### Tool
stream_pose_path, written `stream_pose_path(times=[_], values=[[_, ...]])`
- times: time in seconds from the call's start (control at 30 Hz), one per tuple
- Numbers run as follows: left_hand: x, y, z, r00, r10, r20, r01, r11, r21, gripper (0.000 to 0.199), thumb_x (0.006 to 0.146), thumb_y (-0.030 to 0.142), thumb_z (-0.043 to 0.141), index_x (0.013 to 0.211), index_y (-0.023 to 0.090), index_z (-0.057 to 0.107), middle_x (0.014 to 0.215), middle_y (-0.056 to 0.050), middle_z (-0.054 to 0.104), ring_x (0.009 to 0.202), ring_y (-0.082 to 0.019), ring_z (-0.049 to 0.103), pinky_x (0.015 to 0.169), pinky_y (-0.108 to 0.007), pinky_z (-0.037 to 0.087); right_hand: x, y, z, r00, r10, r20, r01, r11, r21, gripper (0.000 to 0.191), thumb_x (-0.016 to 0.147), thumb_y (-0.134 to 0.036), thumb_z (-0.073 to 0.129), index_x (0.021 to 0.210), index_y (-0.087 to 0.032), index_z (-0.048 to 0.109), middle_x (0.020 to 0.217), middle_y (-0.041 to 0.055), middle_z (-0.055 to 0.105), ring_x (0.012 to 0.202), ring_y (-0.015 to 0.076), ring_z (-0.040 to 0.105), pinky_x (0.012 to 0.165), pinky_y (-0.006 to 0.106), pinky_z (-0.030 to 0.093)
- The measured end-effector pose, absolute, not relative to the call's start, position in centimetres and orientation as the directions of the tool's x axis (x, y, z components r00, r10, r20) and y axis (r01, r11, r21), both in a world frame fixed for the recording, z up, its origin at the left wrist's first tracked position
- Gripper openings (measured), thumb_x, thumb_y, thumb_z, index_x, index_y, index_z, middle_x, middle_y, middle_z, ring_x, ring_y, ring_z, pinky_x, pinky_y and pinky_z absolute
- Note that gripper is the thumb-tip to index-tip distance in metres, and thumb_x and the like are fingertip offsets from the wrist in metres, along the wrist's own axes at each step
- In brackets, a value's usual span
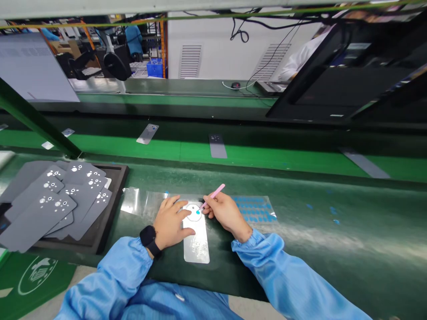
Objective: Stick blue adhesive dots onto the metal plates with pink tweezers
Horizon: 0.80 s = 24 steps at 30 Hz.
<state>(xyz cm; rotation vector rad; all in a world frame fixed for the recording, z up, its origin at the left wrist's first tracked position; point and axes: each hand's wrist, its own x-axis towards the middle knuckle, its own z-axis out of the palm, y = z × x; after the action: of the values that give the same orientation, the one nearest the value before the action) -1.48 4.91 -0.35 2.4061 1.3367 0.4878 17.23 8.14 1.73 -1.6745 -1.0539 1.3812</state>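
A pale phone back panel (196, 244) lies flat on the green bench in front of me, with a round camera area near its top end. My left hand (171, 224) rests over the panel's left edge, fingers spread. Pinched in my right hand (227, 213) is a pink stick-like tool (218, 191), its kind unclear. The tool's lower end meets a small blue sticker (198, 212) in the camera area. Partly behind my right hand lies a clear sheet (255, 209) bearing rows of blue stickers.
At left, a dark tray (115, 195) holds a heap of grey phone back panels (50, 204). Beyond the bench edge, a green conveyor belt (180, 149) carries several panels. A green post (36, 118) slants at left. A black monitor (320, 84) hangs at upper right.
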Motion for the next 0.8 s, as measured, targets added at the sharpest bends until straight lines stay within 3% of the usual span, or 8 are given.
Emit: stream_pose_path(times=[0.6, 0.8], values=[[-0.6, 4.8, 1.9, 0.550, 0.832, -0.073, 0.800, -0.500, 0.331, 0.046, 0.074, 0.043, 0.073, 0.116, 0.032, 0.062, 0.132, -0.008, 0.053, 0.133, -0.036, 0.030, 0.105, -0.061, 0.020, 17.1, 7.9, 1.8, 0.077, 0.928, -0.365, 0.228, -0.372, -0.900, 0.014, 0.081, -0.019, 0.055, 0.067, -0.017, 0.055, 0.052, -0.0022, 0.061, 0.041, 0.0091, 0.056, 0.036, 0.017, 0.042], [0.1, 4.7, 2.9, 0.555, 0.822, -0.129, 0.818, -0.510, 0.267, 0.041, 0.077, 0.040, 0.067, 0.117, 0.033, 0.060, 0.131, -0.011, 0.051, 0.132, -0.038, 0.029, 0.095, -0.062, 0.027, 17.3, 7.9, 1.5, 0.069, 0.939, -0.338, 0.238, -0.344, -0.908, 0.012, 0.078, -0.024, 0.057, 0.068, -0.018, 0.056, 0.053, -0.0015, 0.061, 0.041, 0.0104, 0.057, 0.038, 0.019, 0.044]])
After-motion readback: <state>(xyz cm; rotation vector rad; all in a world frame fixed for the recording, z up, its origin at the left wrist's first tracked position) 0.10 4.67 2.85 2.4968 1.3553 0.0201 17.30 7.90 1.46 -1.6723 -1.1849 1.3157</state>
